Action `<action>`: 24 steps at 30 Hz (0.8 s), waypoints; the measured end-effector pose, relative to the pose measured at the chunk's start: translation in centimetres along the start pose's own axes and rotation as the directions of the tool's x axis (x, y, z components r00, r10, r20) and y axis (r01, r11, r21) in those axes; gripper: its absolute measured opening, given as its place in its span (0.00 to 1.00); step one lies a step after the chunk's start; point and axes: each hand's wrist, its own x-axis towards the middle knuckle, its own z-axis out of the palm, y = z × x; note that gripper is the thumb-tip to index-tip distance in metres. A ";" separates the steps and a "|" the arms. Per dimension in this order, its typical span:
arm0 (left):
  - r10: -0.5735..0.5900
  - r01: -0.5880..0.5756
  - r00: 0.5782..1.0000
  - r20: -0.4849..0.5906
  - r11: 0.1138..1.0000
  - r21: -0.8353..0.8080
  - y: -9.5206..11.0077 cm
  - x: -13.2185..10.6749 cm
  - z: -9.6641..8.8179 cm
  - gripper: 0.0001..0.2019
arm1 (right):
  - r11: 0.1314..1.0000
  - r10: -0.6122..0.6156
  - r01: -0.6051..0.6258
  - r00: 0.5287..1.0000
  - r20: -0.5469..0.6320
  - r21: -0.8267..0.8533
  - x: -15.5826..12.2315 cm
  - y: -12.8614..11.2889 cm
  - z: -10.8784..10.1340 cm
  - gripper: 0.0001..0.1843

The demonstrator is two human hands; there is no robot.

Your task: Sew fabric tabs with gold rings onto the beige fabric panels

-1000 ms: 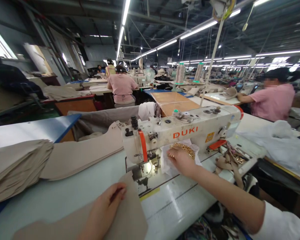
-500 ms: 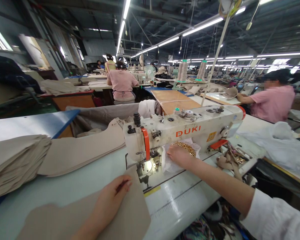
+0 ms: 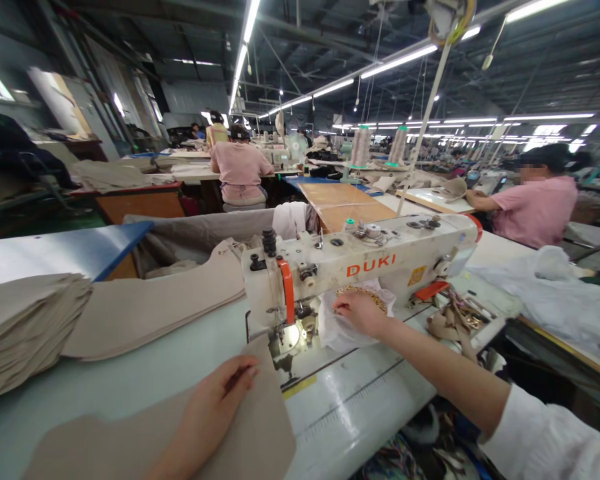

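Note:
My left hand [image 3: 215, 405] lies flat, fingers stretched, on a beige fabric piece [image 3: 260, 433] whose tip reaches toward the lit needle area [image 3: 287, 335] of the white DUKI sewing machine [image 3: 370, 263]. My right hand [image 3: 361, 312] reaches under the machine's arm into a white bag [image 3: 336, 332] holding gold chain pieces [image 3: 361, 292]. Its fingers are curled down among them, and what they grip is hidden.
A stack of beige pieces [image 3: 25, 327] sits at the left, with one long beige piece [image 3: 155, 310] beside it. Beige scraps [image 3: 453, 321] lie right of the machine, white cloth [image 3: 565, 300] further right. Other workers in pink [image 3: 543, 203] [image 3: 240, 170] sit at nearby tables.
Both hands stay almost where they were. The left hand and its fabric edged slightly toward the needle; the view shifted a little.

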 end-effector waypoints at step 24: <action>0.086 -0.091 0.995 -0.047 0.989 -0.113 -0.2 -2.0 0.7 0.09 | 0.342 0.159 -0.225 0.971 0.180 0.912 -4.9 -8.7 7.9 0.21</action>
